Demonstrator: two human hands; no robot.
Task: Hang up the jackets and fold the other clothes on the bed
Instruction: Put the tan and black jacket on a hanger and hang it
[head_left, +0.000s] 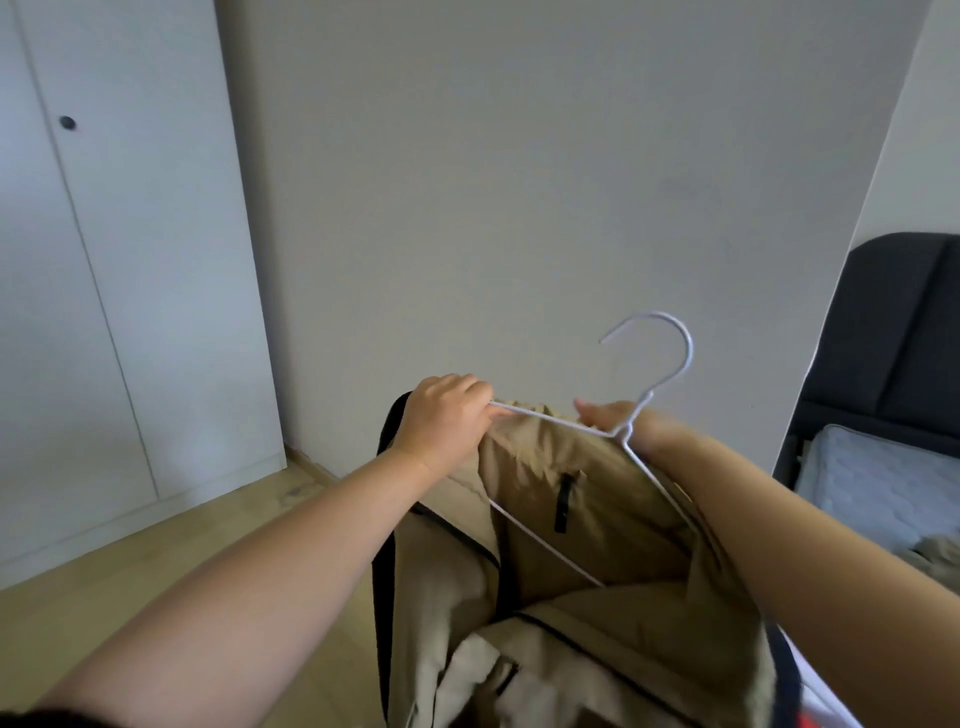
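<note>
Right now the white hanger (550, 415) sits inside the beige jacket (597, 525) at centre frame, hook pointing up. The left hand (447, 415) pinches its left tip and the right hand (615, 418) curls round its neck. The wardrobe (130, 260), at upper left, is nearer the left hand.

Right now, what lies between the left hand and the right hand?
In the head view, one arm of the white hanger spans from left hand to right hand, with the beige jacket collar bunched under it.
</note>
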